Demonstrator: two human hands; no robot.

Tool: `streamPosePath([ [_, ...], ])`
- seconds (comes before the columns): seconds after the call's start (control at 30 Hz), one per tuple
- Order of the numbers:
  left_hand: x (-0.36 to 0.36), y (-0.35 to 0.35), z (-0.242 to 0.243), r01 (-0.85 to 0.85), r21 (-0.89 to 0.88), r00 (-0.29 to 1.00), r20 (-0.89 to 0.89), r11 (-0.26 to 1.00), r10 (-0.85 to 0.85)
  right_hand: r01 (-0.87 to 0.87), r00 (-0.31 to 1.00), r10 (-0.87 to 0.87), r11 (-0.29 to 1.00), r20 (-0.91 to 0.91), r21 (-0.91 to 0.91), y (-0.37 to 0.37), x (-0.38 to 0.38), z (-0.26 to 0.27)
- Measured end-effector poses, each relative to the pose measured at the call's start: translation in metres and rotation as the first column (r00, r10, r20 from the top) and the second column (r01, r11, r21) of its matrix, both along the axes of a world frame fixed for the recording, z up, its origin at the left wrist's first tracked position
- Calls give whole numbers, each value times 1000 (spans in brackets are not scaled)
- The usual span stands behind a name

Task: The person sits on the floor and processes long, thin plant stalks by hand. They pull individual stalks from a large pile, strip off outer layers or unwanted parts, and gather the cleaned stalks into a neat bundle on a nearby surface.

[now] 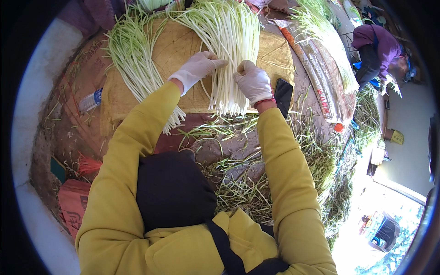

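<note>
A thick bundle of long white-and-green leafy stalks (233, 37), like blanched garlic leaves, lies across a tan sacking cover (178, 37), white ends towards me. My left hand (202, 67), in a white glove, is at the bundle's left side, thumb and forefinger pinched together over the stalks. On the right side my right hand (254, 80), also gloved, touches the stalks with curled fingers; whether it grips any is hidden. A second bundle (137, 65) lies to the left, its white ends beyond the cover's near edge. Close by my right wrist is a black smartphone (284, 94).
A plastic bottle (91, 100) lies left of the cover. Loose leaf trimmings (240, 196) litter the floor to my right. Farther right, more stalks (338, 55) rest on a printed sack (309, 62). Another person in purple (378, 48) bends over at the upper right.
</note>
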State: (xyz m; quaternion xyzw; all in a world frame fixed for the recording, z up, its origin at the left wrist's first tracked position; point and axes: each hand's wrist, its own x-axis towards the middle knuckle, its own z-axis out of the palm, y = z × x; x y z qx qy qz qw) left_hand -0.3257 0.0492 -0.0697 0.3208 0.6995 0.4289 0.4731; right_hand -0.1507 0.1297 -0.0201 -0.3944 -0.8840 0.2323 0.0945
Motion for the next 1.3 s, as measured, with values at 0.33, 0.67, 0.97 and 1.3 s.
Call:
streamPosePath([
  [0.33, -1, -2, -1, 19, 1, 944, 330, 1000, -19, 12, 999, -11, 1000, 33, -21, 1, -1, -3],
  [0.67, 17, -44, -6, -87, 16, 867, 494, 996, 67, 9, 999, -8, 1000, 37, -13, 2, -1, -6],
  [0.97, 131, -121, 28, 990, 132, -94, 314, -55, -945, -15, 995, 20, 999, 96, -44, 5, -4, 2],
  [1.3, 94, -84, 33, 886, -298, 315, -177, 356, -932, -63, 997, 59, 994, 47, 91, 14, -40, 24],
])
